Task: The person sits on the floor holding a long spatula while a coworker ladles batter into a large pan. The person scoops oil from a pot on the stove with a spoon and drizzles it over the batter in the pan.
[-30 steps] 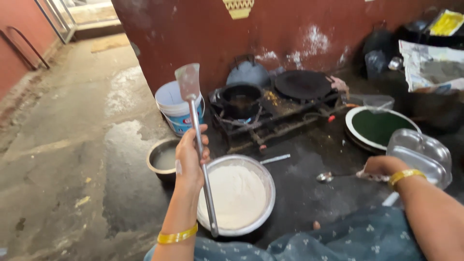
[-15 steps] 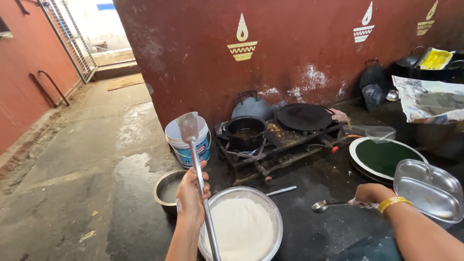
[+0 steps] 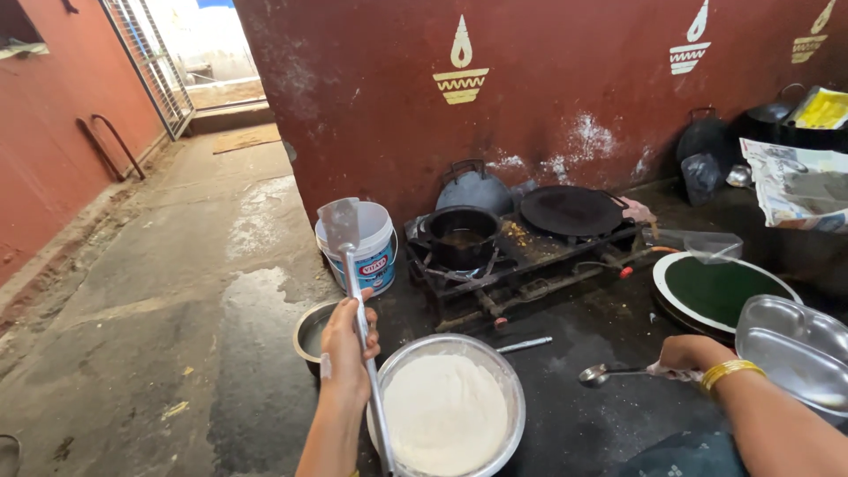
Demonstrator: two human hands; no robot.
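Head view looks down on my left hand (image 3: 346, 349), fingers wrapped tight round the handle of a long metal spatula (image 3: 355, 291) whose flat blade points up and away, over the steel bowl of white batter (image 3: 446, 408) just beside my wrist. My right hand (image 3: 687, 356) pinches the handle of a steel spoon (image 3: 609, 374) lying on the dark floor. Beyond stand a small steel pot (image 3: 309, 331), a white bucket (image 3: 375, 256), a black pan (image 3: 461, 234) and a flat griddle (image 3: 570, 210) on the stove.
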